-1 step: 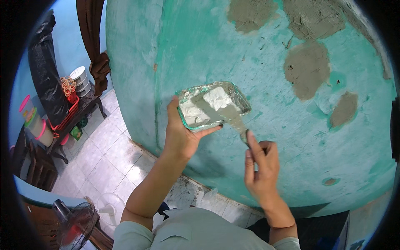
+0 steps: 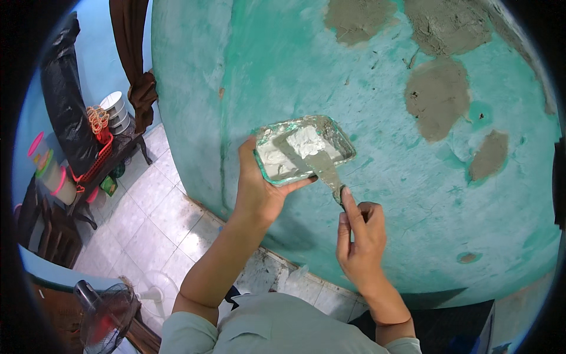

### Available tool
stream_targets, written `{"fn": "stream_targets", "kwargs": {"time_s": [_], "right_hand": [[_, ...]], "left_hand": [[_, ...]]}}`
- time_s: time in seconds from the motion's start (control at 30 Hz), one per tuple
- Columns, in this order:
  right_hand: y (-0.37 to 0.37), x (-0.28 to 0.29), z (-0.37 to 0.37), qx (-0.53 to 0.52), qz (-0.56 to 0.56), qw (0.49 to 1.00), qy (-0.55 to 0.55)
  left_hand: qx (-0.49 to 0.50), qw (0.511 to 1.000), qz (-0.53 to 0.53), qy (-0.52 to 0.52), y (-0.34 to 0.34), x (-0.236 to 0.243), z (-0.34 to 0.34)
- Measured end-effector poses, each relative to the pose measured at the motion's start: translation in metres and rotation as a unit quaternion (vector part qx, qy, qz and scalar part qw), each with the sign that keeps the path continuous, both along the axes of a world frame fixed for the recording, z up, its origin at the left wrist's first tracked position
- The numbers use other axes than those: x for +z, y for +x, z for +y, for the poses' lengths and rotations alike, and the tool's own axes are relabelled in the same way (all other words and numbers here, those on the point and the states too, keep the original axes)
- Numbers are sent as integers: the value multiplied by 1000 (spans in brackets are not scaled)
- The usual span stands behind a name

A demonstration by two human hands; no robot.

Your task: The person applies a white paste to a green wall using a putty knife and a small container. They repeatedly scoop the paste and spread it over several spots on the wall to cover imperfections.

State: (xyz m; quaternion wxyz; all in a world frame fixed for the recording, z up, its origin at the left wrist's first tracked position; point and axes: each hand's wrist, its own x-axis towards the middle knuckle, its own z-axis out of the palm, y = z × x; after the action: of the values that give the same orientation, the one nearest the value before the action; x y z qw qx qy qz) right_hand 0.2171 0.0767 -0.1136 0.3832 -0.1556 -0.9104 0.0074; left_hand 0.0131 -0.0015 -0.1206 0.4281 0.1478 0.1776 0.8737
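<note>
My left hand (image 2: pixel 259 192) grips a small rectangular plastic tub (image 2: pixel 277 178) from below and its left side, fingers spread around it. White putty (image 2: pixel 276 160) lies inside the tub, and dried smears coat its rim. In my right hand (image 2: pixel 364 239) is a putty knife (image 2: pixel 326 171), held by its handle with the index finger stretched along it. The blade reaches over the tub's near right edge, with a lump of white putty (image 2: pixel 305 141) at its tip. Behind both hands stands a green wall (image 2: pixel 283 71), patched with grey filler (image 2: pixel 436 99).
A smaller grey patch (image 2: pixel 489 154) is on the wall to the right. At the left, a dark bench (image 2: pixel 118 156) carries containers and a red basket (image 2: pixel 97 162). A fan (image 2: pixel 106 315) stands at the lower left, by the white floor tiles (image 2: pixel 153 227).
My right hand has shifted slightly left, and the putty knife with it. The blade is turned a little more upright over the tub. My left hand and the tub have barely moved.
</note>
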Motion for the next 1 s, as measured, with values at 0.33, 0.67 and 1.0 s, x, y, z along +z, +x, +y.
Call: {"fn": "stream_targets", "kwargs": {"time_s": [0.33, 0.67, 1.0], "right_hand": [[-13, -40, -2, 5, -10, 999, -38], [6, -58, -8, 45, -19, 998, -34], [42, -64, -8, 40, -36, 994, -91]], "left_hand": [[19, 998, -58, -14, -4, -7, 15], [64, 989, -132, -10, -9, -24, 20], [64, 993, -95, -17, -7, -33, 23]]}}
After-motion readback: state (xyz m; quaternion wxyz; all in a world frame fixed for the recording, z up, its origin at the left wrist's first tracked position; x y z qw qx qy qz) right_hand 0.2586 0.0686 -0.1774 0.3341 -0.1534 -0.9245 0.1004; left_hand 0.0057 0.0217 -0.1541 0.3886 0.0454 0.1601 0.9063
